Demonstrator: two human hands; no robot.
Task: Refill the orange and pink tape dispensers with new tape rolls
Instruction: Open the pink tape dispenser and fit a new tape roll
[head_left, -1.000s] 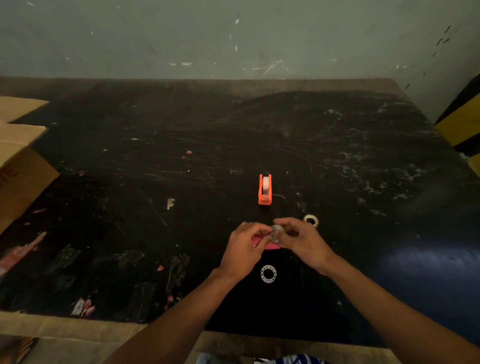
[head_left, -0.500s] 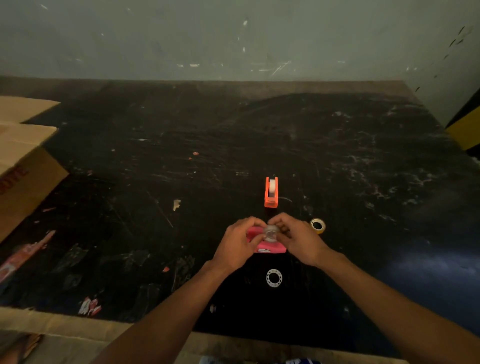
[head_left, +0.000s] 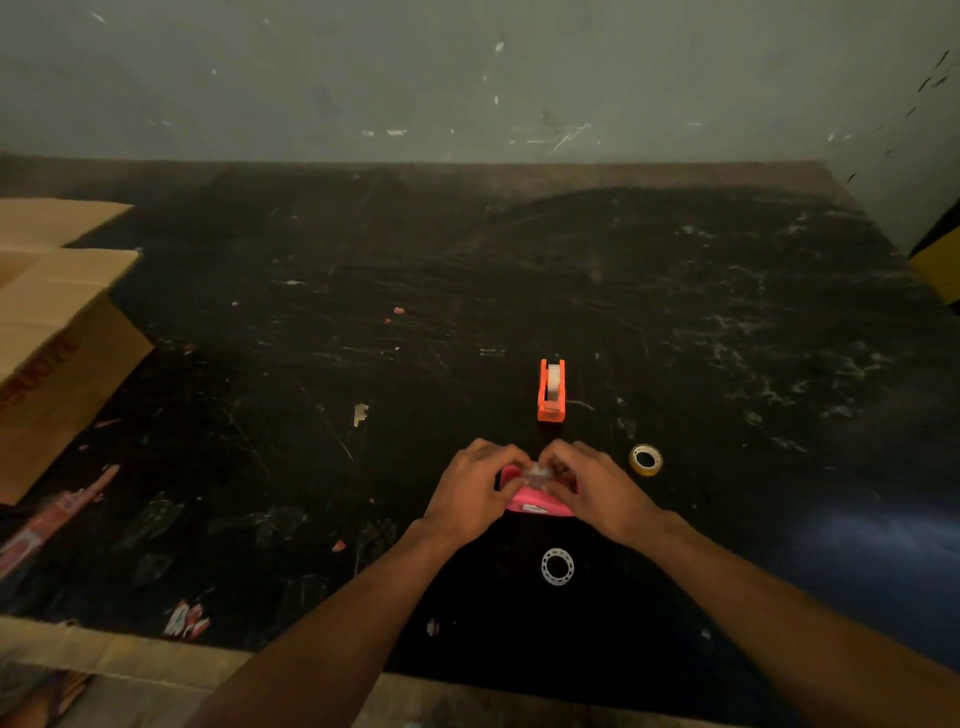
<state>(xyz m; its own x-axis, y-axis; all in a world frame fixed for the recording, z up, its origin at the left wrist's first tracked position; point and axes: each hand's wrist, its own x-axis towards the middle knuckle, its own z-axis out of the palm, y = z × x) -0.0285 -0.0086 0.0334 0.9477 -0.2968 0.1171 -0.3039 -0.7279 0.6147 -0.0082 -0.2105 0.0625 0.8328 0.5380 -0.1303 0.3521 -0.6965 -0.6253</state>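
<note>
Head view: both hands meet over the pink tape dispenser (head_left: 537, 501) near the front of the black table (head_left: 727, 322). The left hand (head_left: 470, 493) and right hand (head_left: 592, 488) each have their grip pinched together on a clear tape roll (head_left: 538, 474) at the dispenser's top. The orange tape dispenser (head_left: 551, 389) stands just beyond – a white roll seated in it. A yellow tape roll (head_left: 645, 460) lies right; a white ring (head_left: 557, 566) lies nearer the front edge – both apart from the hands
</note>
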